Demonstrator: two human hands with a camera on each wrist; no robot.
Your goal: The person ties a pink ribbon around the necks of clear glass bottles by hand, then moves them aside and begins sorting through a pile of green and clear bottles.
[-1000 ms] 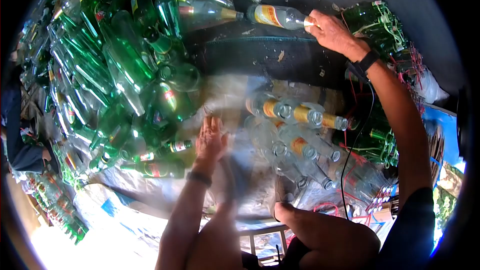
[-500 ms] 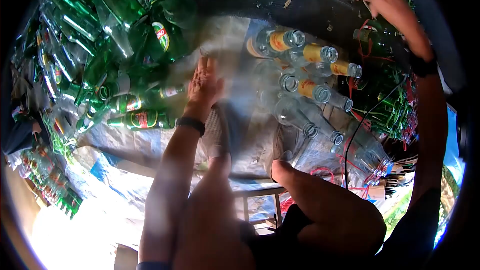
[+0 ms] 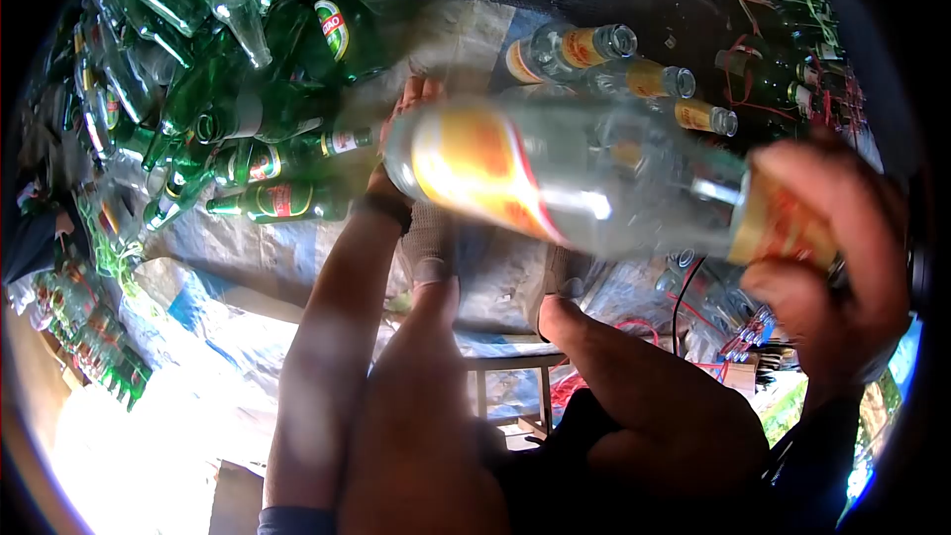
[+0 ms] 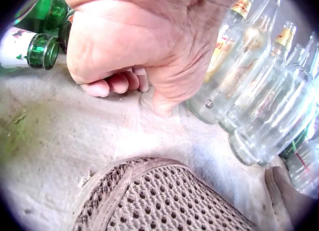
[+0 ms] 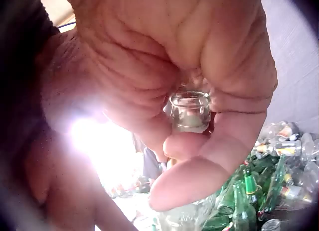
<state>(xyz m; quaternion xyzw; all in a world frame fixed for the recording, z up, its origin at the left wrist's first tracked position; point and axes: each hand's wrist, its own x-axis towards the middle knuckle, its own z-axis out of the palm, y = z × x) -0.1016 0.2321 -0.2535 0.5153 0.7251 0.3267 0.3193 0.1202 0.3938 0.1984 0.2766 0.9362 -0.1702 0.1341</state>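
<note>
A clear glass bottle (image 3: 614, 173) with an orange-yellow label lies across the middle of the head view, close to the camera and slightly blurred. My right hand (image 3: 842, 267) grips it by the neck; the right wrist view shows the mouth (image 5: 190, 109) between my curled fingers. Behind the bottle's base, my left hand (image 3: 420, 91) is partly hidden. In the left wrist view that hand (image 4: 144, 42) rests low on the ground sheet (image 4: 124, 126) with relaxed fingers, holding nothing, between green bottles and a group of clear bottles (image 4: 249, 66).
Green bottles (image 3: 282, 200) are heaped on the left. Upright clear bottles with yellow neck labels (image 3: 649, 79) stand beyond the held bottle. Tied green bottles (image 3: 768, 0) lie at the upper right. My feet are on the sheet, near a stool frame (image 3: 510, 365).
My right hand has come down from the upper right, bringing the bottle close before the head camera. The left hand stays low on the sheet. The head view has shifted.
</note>
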